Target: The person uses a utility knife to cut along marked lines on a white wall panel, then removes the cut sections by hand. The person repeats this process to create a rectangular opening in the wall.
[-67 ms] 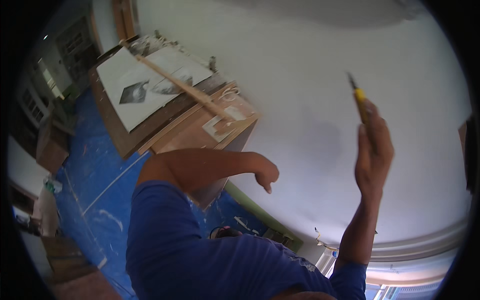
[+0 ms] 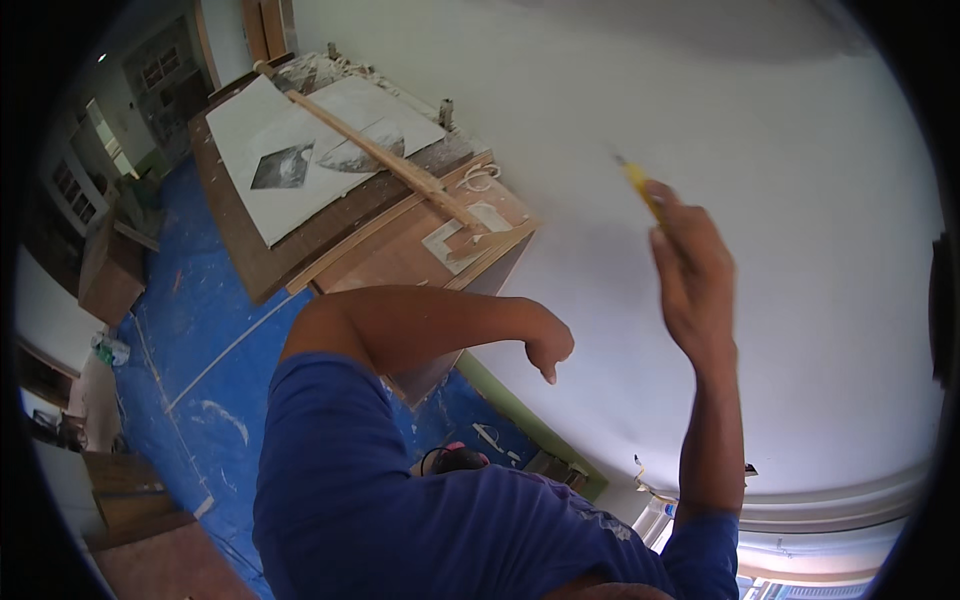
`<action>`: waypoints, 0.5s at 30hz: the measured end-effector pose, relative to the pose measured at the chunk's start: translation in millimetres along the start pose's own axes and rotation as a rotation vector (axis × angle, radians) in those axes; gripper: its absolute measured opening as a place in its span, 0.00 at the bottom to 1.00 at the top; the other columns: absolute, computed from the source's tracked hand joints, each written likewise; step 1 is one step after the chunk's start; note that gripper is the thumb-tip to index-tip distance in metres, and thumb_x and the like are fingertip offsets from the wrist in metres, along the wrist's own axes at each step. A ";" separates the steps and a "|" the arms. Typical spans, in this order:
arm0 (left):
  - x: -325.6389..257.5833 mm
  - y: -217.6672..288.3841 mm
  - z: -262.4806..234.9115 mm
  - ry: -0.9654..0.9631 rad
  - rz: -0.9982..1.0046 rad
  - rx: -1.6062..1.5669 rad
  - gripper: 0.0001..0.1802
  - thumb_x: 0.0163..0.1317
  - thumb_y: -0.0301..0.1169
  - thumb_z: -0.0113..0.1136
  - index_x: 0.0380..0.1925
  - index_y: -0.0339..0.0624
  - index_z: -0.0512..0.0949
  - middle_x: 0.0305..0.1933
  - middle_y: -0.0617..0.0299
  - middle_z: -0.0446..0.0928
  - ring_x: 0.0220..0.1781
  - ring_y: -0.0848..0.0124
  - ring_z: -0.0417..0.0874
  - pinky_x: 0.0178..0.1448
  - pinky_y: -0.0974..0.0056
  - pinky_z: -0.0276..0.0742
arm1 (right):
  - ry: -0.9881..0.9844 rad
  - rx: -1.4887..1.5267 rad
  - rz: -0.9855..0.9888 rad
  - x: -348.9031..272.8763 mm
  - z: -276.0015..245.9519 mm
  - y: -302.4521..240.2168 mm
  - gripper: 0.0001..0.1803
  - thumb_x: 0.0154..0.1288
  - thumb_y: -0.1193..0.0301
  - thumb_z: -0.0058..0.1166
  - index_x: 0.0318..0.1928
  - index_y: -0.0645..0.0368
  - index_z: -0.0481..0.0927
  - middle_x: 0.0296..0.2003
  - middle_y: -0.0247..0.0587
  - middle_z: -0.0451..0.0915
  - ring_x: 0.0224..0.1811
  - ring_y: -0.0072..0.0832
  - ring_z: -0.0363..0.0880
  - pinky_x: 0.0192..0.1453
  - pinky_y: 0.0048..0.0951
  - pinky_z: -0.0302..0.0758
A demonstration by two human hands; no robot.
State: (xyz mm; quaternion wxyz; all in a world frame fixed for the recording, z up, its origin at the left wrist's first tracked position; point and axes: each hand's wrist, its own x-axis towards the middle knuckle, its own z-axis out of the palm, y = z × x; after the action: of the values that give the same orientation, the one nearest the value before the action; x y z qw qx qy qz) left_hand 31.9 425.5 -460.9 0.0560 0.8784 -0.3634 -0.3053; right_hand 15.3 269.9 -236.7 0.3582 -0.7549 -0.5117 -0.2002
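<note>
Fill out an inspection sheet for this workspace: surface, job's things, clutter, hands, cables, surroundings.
Surface: white wall, plain and unmarked where the right hand works.
Job's things: yellow tool, thin, tip toward the wall; whether it touches cannot be told.
Clutter: wooden cabinet carrying white sheets, a wooden stick and dusty debris.
Hands: right hand raised, closed on the yellow tool; left hand loosely curled, holding nothing, near the wall.
Cables: a pale cord loop on the cabinet; a thin dark loop low by the shirt, kind unclear.
Surroundings: blue floor sheet with white splashes, brown furniture at left, white moulding at lower right.
</note>
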 end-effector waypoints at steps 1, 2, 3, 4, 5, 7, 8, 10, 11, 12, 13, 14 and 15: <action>1.8 2.3 -1.8 -0.021 -0.002 -0.002 0.34 0.69 0.54 0.63 0.54 0.28 0.83 0.55 0.37 0.83 0.59 0.42 0.84 0.63 0.45 0.79 | -0.070 0.127 0.027 10.3 32.4 9.2 0.22 0.74 0.80 0.55 0.66 0.58 0.80 0.42 0.48 0.79 0.42 0.38 0.82 0.51 0.37 0.80; 1.4 3.6 -6.1 -0.046 0.001 0.007 0.34 0.69 0.54 0.63 0.53 0.28 0.83 0.54 0.37 0.84 0.59 0.42 0.84 0.62 0.44 0.79 | -0.128 0.146 0.024 20.6 58.1 16.4 0.22 0.75 0.78 0.54 0.67 0.56 0.80 0.41 0.48 0.78 0.41 0.40 0.81 0.51 0.39 0.79; 1.0 1.4 -8.6 -0.064 -0.001 0.020 0.33 0.69 0.54 0.63 0.52 0.28 0.84 0.53 0.37 0.84 0.58 0.42 0.84 0.62 0.44 0.79 | -0.187 0.163 0.011 31.5 82.6 22.8 0.23 0.75 0.76 0.54 0.68 0.54 0.79 0.39 0.47 0.76 0.41 0.42 0.79 0.50 0.40 0.78; 1.6 -1.9 -5.6 -0.025 0.003 0.037 0.33 0.69 0.54 0.62 0.50 0.28 0.84 0.51 0.37 0.84 0.56 0.41 0.84 0.60 0.43 0.79 | -0.198 0.185 0.000 41.2 109.2 29.8 0.25 0.75 0.73 0.53 0.70 0.52 0.77 0.38 0.47 0.74 0.42 0.44 0.77 0.51 0.43 0.75; -2.8 -2.4 -7.9 -0.019 0.003 0.028 0.33 0.69 0.54 0.62 0.51 0.28 0.84 0.51 0.37 0.84 0.56 0.41 0.85 0.60 0.43 0.79 | -0.213 0.174 -0.020 52.4 130.9 33.5 0.26 0.74 0.73 0.53 0.71 0.52 0.77 0.38 0.48 0.74 0.43 0.45 0.77 0.51 0.44 0.75; -12.4 3.3 -17.4 -0.046 0.007 0.029 0.33 0.70 0.53 0.62 0.51 0.27 0.84 0.51 0.36 0.84 0.56 0.41 0.85 0.60 0.42 0.79 | -0.229 0.156 -0.030 69.9 167.0 41.0 0.26 0.73 0.72 0.54 0.70 0.51 0.77 0.39 0.49 0.75 0.45 0.47 0.77 0.52 0.45 0.75; -15.9 6.7 -20.2 -0.049 -0.002 0.021 0.33 0.70 0.53 0.62 0.52 0.27 0.84 0.53 0.36 0.84 0.57 0.41 0.84 0.61 0.42 0.79 | -0.233 0.149 -0.026 77.6 181.7 45.9 0.26 0.72 0.72 0.54 0.70 0.51 0.77 0.41 0.50 0.76 0.46 0.48 0.78 0.52 0.46 0.75; -16.3 9.2 -20.7 -0.050 -0.021 0.006 0.33 0.70 0.52 0.63 0.52 0.27 0.84 0.56 0.35 0.83 0.60 0.41 0.83 0.63 0.43 0.78 | -0.236 0.097 0.018 74.9 201.6 53.2 0.26 0.72 0.71 0.55 0.70 0.52 0.78 0.43 0.53 0.76 0.49 0.50 0.78 0.54 0.47 0.76; -13.3 11.5 -19.9 -0.062 -0.020 0.005 0.33 0.69 0.52 0.63 0.55 0.28 0.83 0.58 0.34 0.82 0.62 0.41 0.82 0.66 0.43 0.76 | -0.233 0.051 0.062 69.3 207.6 57.5 0.26 0.71 0.71 0.56 0.69 0.52 0.78 0.44 0.55 0.77 0.50 0.51 0.79 0.55 0.48 0.77; -7.9 9.3 -16.8 -0.069 -0.026 0.007 0.34 0.69 0.52 0.64 0.58 0.28 0.82 0.61 0.34 0.81 0.65 0.41 0.80 0.69 0.44 0.74 | -0.227 0.003 0.096 66.8 213.4 59.8 0.26 0.71 0.70 0.56 0.69 0.52 0.78 0.45 0.57 0.77 0.51 0.52 0.79 0.56 0.48 0.77; -0.4 7.0 -10.3 -0.075 -0.026 0.010 0.35 0.68 0.52 0.65 0.60 0.29 0.80 0.64 0.34 0.79 0.67 0.41 0.79 0.72 0.44 0.72 | -0.229 -0.023 0.126 58.7 215.9 59.8 0.27 0.70 0.70 0.57 0.69 0.52 0.78 0.46 0.58 0.77 0.52 0.54 0.79 0.57 0.49 0.77; 4.5 4.2 -0.4 0.063 0.042 -0.002 0.37 0.67 0.52 0.66 0.63 0.30 0.78 0.66 0.35 0.78 0.70 0.41 0.77 0.74 0.45 0.70 | -0.230 -0.054 0.159 46.2 215.5 58.2 0.27 0.70 0.69 0.58 0.69 0.53 0.78 0.47 0.60 0.77 0.53 0.55 0.78 0.58 0.50 0.78; 10.2 -2.4 13.1 0.198 0.114 -0.005 0.38 0.65 0.51 0.68 0.66 0.32 0.77 0.69 0.35 0.76 0.72 0.42 0.75 0.76 0.45 0.67 | -0.221 -0.089 0.195 37.0 215.9 58.7 0.28 0.69 0.69 0.59 0.69 0.53 0.77 0.49 0.61 0.77 0.55 0.56 0.78 0.59 0.51 0.78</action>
State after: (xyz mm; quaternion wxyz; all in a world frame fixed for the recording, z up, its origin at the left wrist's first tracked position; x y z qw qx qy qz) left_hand 31.5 422.0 -477.3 0.1110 0.8821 -0.4046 -0.2143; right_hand 69.8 441.2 -374.8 0.2834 -0.8336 -0.4628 -0.1026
